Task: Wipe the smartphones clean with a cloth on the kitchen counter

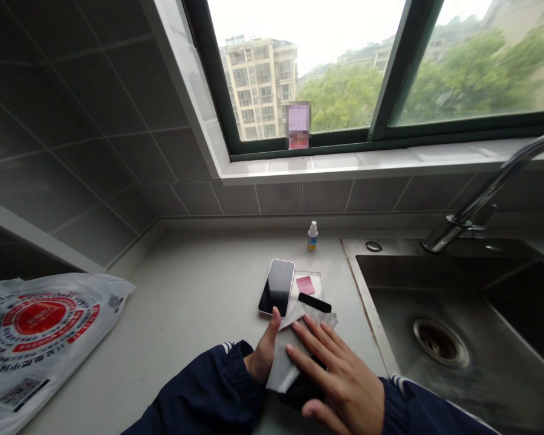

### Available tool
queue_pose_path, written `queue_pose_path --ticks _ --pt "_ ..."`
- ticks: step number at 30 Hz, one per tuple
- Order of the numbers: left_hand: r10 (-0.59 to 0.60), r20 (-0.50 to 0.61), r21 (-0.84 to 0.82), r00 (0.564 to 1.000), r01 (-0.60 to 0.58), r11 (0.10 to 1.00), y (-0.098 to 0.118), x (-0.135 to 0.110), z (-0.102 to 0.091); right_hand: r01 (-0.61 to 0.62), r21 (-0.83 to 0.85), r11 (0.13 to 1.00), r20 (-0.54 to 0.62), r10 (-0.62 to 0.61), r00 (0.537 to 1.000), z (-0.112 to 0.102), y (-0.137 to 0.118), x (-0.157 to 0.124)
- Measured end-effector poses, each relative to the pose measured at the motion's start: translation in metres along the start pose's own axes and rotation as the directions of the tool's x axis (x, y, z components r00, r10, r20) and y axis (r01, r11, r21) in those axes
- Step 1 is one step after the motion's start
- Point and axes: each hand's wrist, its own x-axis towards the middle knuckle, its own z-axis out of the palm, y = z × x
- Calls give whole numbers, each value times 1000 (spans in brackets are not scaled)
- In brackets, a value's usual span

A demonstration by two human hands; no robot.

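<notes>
A grey wiping cloth (284, 359) with zigzag edges lies over a flat black slab (315, 302), probably a phone; its ends show beyond the cloth. My right hand (333, 368) rests flat on the cloth, fingers stretched and apart. At the slab's left side is my left hand (265, 350), thumb raised along the cloth's edge and the other fingers hidden underneath, apparently gripping the slab. Just beyond my left thumb, a phone (277, 287) with a dark screen and light frame lies on the counter. Beside it is a clear case (317, 279) with a pink square (305, 285) on it.
A small white-capped bottle (312, 237) stands near the back of the counter (199, 290). To the right are a steel sink (399, 302) and a chrome faucet (476, 199). A printed plastic bag (45, 338) lies at the left. A window (344, 78) is behind.
</notes>
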Motion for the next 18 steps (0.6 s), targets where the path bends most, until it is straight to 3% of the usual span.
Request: queue_pose_path --ticks 3,7,12,16,18 --pt "-21 18 0 1000 21 1000 -1 -1 -1 5 12 1000 16 -5 1000 4 0 -1" --pt "118 60 45 991 -121 992 -4 -1 4 -119 7 993 -57 119 991 5 6 -1" --pt "68 93 95 993 -77 993 -4 -2 6 -43 14 999 -37 44 998 4 6 1" --pt "121 117 141 986 -137 980 -4 -1 6 -145 23 989 -91 146 985 4 6 1" --pt "91 109 146 990 -107 984 -5 -1 6 -109 42 993 -84 113 990 4 7 1"
